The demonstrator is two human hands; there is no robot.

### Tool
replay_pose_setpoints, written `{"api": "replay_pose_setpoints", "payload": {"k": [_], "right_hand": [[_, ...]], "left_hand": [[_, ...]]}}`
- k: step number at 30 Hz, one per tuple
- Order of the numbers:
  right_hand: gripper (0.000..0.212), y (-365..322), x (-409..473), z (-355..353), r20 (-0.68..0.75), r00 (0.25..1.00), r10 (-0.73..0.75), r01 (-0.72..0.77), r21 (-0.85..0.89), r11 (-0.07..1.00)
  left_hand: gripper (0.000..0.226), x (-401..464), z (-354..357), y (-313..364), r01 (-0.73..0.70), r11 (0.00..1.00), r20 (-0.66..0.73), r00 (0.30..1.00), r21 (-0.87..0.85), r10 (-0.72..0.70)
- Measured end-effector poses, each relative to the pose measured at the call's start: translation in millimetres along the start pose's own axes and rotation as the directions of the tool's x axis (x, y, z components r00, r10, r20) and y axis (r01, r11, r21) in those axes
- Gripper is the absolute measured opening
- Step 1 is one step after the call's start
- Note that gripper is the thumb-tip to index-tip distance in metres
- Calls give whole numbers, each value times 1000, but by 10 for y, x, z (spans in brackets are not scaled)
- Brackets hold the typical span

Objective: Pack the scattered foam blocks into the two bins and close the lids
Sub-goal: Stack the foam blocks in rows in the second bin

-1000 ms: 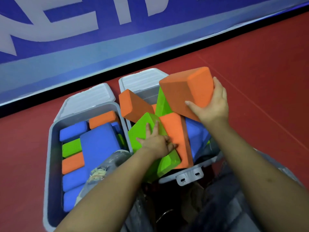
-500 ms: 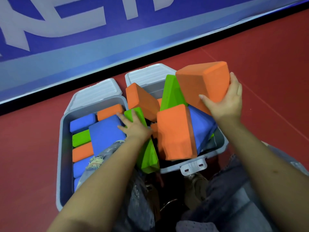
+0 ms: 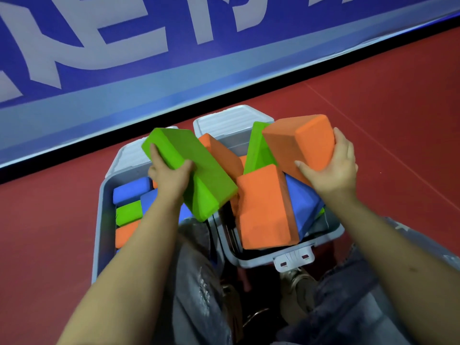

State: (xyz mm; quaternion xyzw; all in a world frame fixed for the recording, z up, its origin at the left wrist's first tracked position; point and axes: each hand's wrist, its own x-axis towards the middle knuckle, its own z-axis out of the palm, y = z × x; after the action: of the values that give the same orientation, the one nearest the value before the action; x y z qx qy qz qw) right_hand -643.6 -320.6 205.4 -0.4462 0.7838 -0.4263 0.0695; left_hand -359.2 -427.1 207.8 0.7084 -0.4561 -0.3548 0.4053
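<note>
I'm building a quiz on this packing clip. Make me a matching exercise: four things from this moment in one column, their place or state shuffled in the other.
Things:
1. green block
2. orange block
3. blue block
4. lid

Places or states:
A. lies in the left bin
B. gripped by the left hand
C. open, behind the right bin
D. held by the right hand

Pairs: 1-B, 2-D, 3-A, 4-C

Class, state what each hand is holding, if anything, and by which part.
The left hand grips a green block across its far end. The right hand holds an orange block by its right end.
</note>
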Motion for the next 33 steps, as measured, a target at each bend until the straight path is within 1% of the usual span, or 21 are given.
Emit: {"api": "replay_pose_setpoints", "payload": {"k": [2, 4, 6, 8, 10, 11, 13, 16, 18, 19, 21, 22, 24, 25, 26, 28, 29, 30, 31, 32, 33], "right_hand": [[97, -69, -28, 20, 0, 1000, -4, 4, 28, 1000], [97, -159, -58, 44, -12, 1000, -16, 17, 98, 995], [96, -255, -99, 70, -2, 1000, -24, 24, 185, 982], [94, -340, -147, 106, 42, 999, -33, 22, 251, 968], [92, -404, -199, 145, 101, 993, -58, 28, 281, 959], [91, -427, -219, 159, 124, 990, -74, 35, 292, 956], [91, -454, -223, 178, 138, 988, -77, 31, 309, 951], [89, -436, -177, 191, 136, 991, -12, -34, 334, 942], [88, -408, -149, 197, 153, 987, 43, -96, 354, 930], [87, -392, -147, 201, 160, 985, 60, -115, 359, 926], [88, -369, -144, 196, 159, 985, 73, -127, 357, 925], [89, -362, -133, 196, 157, 985, 77, -129, 355, 926], [90, -342, -109, 196, 155, 984, 84, -134, 350, 927], [91, -333, -98, 195, 151, 985, 87, -135, 346, 928], [92, -320, -84, 197, 143, 986, 91, -136, 343, 930], [93, -292, -60, 200, 118, 987, 109, -143, 341, 929], [94, -272, -45, 196, 102, 987, 124, -152, 341, 928], [95, -250, -22, 187, 82, 986, 143, -163, 339, 926], [96, -227, 7, 168, 56, 985, 165, -174, 340, 924], [96, -201, 39, 142, 26, 982, 185, -183, 341, 922], [96, -167, 72, 110, -7, 980, 200, -186, 340, 922]], "left_hand": [[98, 137, -133, -89, 38, 999, -18, 999, -10, -38], [100, 192, -242, -237, 146, 989, -17, 989, 28, -145], [110, 237, -304, -439, 272, 962, 8, 962, 34, -272], [124, 552, -284, -888, 382, 924, 53, 923, -11, -381], [125, 661, -271, -993, 401, 915, 65, 913, 39, -403], [119, 550, -291, -851, 387, 917, 42, 919, 97, -392], [97, 329, -314, -581, 354, 912, -25, 934, 205, -357], [80, 306, -296, -565, 274, 897, -75, 961, 346, -265], [72, 289, -288, -589, 229, 847, -63, 972, 479, -227], [68, 275, -279, -605, 230, 815, -55, 970, 531, -238], [61, 185, -224, -577, 273, 756, -100, 958, 595, -267], [60, 160, -179, -546, 261, 728, -105, 962, 635, -253], [57, 119, -81, -446, 135, 639, -19, 983, 757, -185], [55, 112, -9, -400, 11, 581, 81, 988, 814, -132], [54, 79, 83, -347, -123, 552, 202, 976, 825, -85], [56, -32, 349, -276, -339, 580, 443, 895, 741, -43], [58, -91, 489, -258, -395, 608, 514, 857, 689, -26], [61, -148, 619, -238, -393, 635, 541, 840, 665, -46], [65, -179, 746, -235, -350, 668, 536, 840, 656, -86], [69, -201, 860, -244, -279, 695, 507, 850, 662, -141], [73, -217, 965, -274, -224, 698, 472, 862, 680, -183]]}}
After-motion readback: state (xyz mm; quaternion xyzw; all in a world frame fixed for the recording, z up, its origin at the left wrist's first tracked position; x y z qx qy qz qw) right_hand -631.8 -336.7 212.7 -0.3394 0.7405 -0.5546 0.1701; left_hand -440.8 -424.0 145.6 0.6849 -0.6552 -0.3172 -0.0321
